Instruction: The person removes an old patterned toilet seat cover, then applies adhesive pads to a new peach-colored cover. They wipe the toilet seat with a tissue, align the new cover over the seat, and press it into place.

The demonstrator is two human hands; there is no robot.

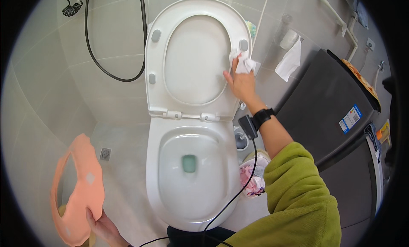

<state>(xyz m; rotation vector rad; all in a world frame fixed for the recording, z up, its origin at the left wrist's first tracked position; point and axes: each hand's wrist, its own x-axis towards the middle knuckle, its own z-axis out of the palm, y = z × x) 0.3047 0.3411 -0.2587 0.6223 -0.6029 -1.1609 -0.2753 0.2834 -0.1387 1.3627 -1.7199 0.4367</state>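
Note:
My right hand (pixel 244 85) presses a crumpled white tissue (pixel 247 65) against the right side of the raised toilet seat (pixel 156 58), just below a grey bumper (pixel 243 45). The seat's underside faces me, and the lid (pixel 198 58) shows through its opening. In my left hand (pixel 105 226), at lower left, is a soft peach ring-shaped toilet seat pad (pixel 91 196) with a pale patch on it. The thumb lies on the pad's near face; the other fingers are mostly behind it. Between my hands is the uncovered toilet bowl (pixel 191 196), with greenish water at its bottom.
Right of the toilet stand a toilet brush holder (pixel 241 143) and a waste bin (pixel 252 180) of crumpled wrappers. A dark grey appliance (pixel 319 109) is farther right. Toilet paper (pixel 289 39) hangs on the wall. A cable (pixel 238 196) trails from my right wrist device across the bowl's rim.

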